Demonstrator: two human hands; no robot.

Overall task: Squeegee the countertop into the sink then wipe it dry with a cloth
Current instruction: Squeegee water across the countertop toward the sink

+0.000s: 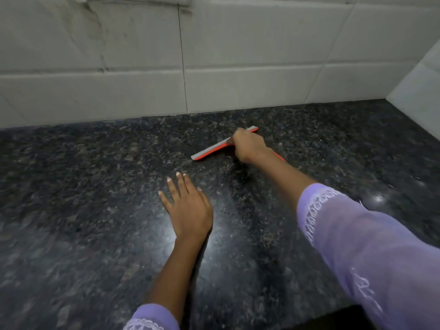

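Just right of the frame's centre, the right hand (248, 146) has its grip closed around the red squeegee (214, 148), whose grey blade lies on the dark speckled bench (95, 186) near the tiled wall (238, 55). Below and left of it, the left hand (190, 210) lies flat on the bench, fingers straight and spread, holding nothing.
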